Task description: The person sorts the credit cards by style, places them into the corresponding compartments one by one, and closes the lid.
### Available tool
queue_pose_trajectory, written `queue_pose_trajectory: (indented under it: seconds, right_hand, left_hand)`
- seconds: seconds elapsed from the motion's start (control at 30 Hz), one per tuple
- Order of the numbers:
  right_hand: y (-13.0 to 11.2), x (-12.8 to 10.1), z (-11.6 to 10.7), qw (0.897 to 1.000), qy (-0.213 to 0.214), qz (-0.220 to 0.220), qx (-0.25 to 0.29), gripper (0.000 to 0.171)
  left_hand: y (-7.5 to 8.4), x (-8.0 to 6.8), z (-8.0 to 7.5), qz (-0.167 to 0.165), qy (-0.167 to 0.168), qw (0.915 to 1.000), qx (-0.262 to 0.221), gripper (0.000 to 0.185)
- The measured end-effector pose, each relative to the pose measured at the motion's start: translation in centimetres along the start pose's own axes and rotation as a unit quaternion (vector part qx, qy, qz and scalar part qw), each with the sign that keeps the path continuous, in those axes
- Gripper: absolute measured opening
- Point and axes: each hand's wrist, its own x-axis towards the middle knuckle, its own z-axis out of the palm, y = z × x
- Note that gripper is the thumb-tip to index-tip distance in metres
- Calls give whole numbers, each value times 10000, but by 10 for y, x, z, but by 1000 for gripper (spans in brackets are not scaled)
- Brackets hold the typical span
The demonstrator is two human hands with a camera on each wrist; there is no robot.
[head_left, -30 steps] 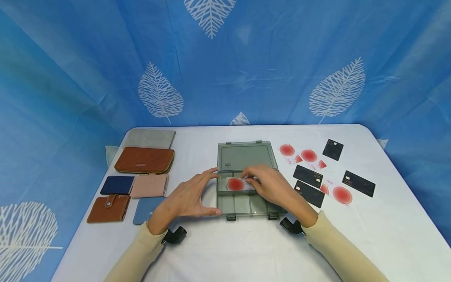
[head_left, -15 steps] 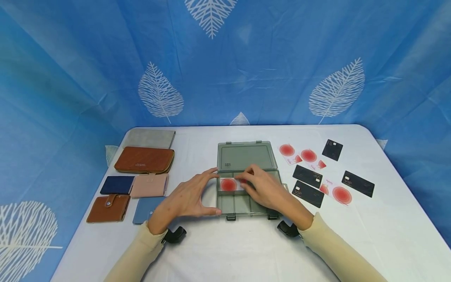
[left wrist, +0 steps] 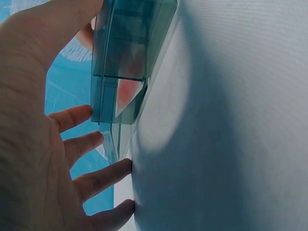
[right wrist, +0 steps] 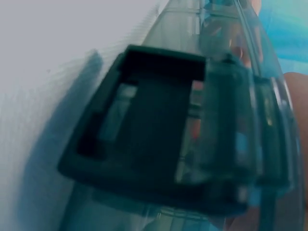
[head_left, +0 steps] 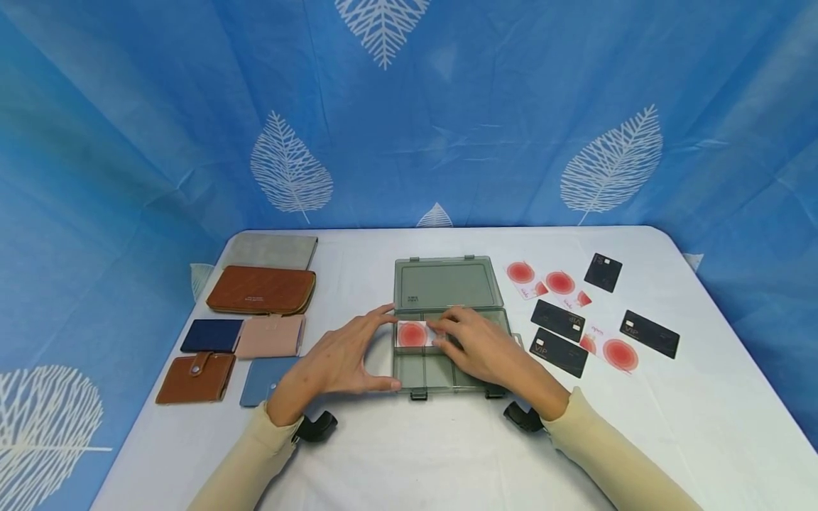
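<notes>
A transparent grey-green divided box [head_left: 439,369] lies with its lid [head_left: 447,280] laid back at the middle of the table. My right hand [head_left: 479,346] pinches the right end of a white card with a red circle [head_left: 412,333], which lies at the box's back left compartments. In the left wrist view the card shows tilted through the box wall. My left hand [head_left: 335,360] is spread at the box's left side, thumb at the front corner and index fingertip near the back. A dark latch [right wrist: 154,130] blocks much of the right wrist view.
Left of the box are a grey wallet [head_left: 273,251], a brown zip wallet [head_left: 262,289], a navy one [head_left: 211,336], a pink one [head_left: 270,336], a brown snap wallet [head_left: 194,378] and a blue one [head_left: 262,380]. Black cards [head_left: 559,353] and red-circle cards [head_left: 620,353] lie right.
The red-circle card has moved left and sits lower in the box's back row. My right hand has shifted left with it; my left hand has stayed put.
</notes>
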Motion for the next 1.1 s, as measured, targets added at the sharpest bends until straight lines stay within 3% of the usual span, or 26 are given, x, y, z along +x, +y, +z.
queue_pose_trajectory:
  seconds: [0.5,0.87,1.1]
  right_hand:
    - [1,-3,4,9998,-166,61,-34,44]
    - [4,-5,-9,9981,-242,530,200,46]
    - [20,-21,-32,9980,254,478,314,42]
  left_hand:
    - [1,-1,0,66,64,10000,1,107]
    - [0,1,1,134,110,9997,159,107]
    - [0,1,3,99,112,9996,256,107]
